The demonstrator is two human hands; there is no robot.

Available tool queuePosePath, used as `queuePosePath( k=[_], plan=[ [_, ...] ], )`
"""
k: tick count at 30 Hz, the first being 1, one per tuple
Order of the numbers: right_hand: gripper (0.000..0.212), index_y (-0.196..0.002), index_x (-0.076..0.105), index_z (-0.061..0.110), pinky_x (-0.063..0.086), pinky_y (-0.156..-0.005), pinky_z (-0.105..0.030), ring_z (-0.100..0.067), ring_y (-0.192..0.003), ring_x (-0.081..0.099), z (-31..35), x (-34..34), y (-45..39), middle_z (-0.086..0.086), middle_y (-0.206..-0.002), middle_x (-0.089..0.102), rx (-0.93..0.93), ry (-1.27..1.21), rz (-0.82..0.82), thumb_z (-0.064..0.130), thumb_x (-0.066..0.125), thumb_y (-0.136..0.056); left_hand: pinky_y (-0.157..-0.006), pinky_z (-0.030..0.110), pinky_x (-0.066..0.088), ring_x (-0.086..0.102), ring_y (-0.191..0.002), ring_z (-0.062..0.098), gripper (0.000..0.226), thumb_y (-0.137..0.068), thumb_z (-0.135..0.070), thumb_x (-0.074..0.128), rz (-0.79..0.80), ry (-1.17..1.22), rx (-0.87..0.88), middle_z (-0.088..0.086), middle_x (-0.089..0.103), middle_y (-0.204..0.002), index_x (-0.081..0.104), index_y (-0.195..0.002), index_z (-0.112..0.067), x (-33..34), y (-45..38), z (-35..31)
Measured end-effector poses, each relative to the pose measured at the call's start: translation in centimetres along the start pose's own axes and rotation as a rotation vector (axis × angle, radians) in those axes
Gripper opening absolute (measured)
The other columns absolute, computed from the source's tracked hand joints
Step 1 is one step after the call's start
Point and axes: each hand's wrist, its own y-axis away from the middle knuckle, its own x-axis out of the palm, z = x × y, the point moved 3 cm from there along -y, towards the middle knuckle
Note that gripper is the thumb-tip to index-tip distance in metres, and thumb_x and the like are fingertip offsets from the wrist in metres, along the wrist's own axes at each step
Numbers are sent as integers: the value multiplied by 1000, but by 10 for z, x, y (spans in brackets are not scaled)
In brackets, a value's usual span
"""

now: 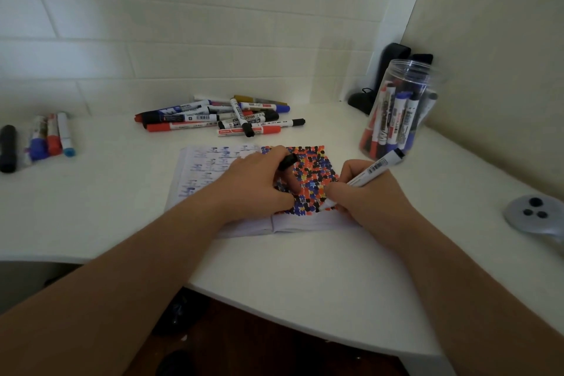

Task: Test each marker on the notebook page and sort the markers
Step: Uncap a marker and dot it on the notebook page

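A white desk meets white brick walls; on it, the notebook lies open, the left hand pinching a black cap, the right hand gripping a marker, tip on the page

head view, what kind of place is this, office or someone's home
Probably a desk corner at home, though that's a guess. A white desk sits tight against a white brick-pattern wall, with a loose pile of markers, a clear jar of more, and a game-style controller lying on it.
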Motion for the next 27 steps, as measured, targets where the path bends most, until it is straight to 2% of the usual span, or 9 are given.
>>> queuePosePath(
  k=[3, 5, 9, 15, 19, 24, 27],
  plan=[
    [30, -64, 52, 11, 37, -41, -22, -16, -49, 46, -1, 1, 0, -7, -55, 59, -6, 44, -22, 6, 75, -82, -88, 45, 52, 62, -97, 11, 47, -64, -49, 66, -17, -24, -5, -17, 69, -103, 46, -106, -39, 2, -1, 2],
    [30, -65, 53, 10, 38, -41, -22, -13, -47, 47, 0, 2, 0, -4, -54, 60, -14, 65, -30, 7, 76, -83, -88, 47, 53, 62, -96, 14, 50, -60, -54, 63, -12, -27, 1, -14, 68, -105, 45, -104, -41, 3, -2, 2],
    [29, -65, 53, 9, 38, -41, -20, -9, -43, 46, 2, 4, 1, -3, -54, 58, -20, 60, -23, 7, 76, -83, -87, 47, 53, 62, -98, 15, 50, -59, -56, 62, -20, -9, 9, -14, 68, -105, 44, -103, -42, 3, -1, 2],
    [31, -63, 50, 10, 37, -41, -19, -9, -42, 41, 2, 6, 3, -1, -52, 49, -41, 107, -25, 4, 75, -80, -87, 45, 53, 63, -98, 11, 45, -66, -43, 68, -28, 16, 23, -22, 70, -102, 48, -106, -39, 2, 0, 2],
    [32, -63, 48, 10, 36, -40, -19, -9, -43, 40, 1, 4, 1, -2, -52, 49, -34, 82, -37, 3, 74, -82, -88, 45, 54, 63, -97, 10, 45, -67, -40, 69, -32, 16, 28, -25, 70, -100, 50, -107, -35, 2, -1, 3],
    [30, -63, 51, 9, 36, -41, -17, -7, -43, 44, 2, 5, 2, -1, -52, 54, -34, 73, -31, 2, 73, -82, -87, 45, 55, 65, -96, 15, 47, -61, -51, 65, -37, 5, 16, -14, 70, -101, 47, -102, -38, 4, -1, 5],
    [29, -64, 51, 11, 37, -42, -18, -8, -46, 43, 1, 7, 3, -2, -54, 50, -40, 118, -21, 5, 74, -80, -85, 47, 56, 66, -93, 14, 49, -60, -53, 63, -40, 8, 26, -14, 71, -100, 47, -103, -36, 4, -1, 4]
  ],
)
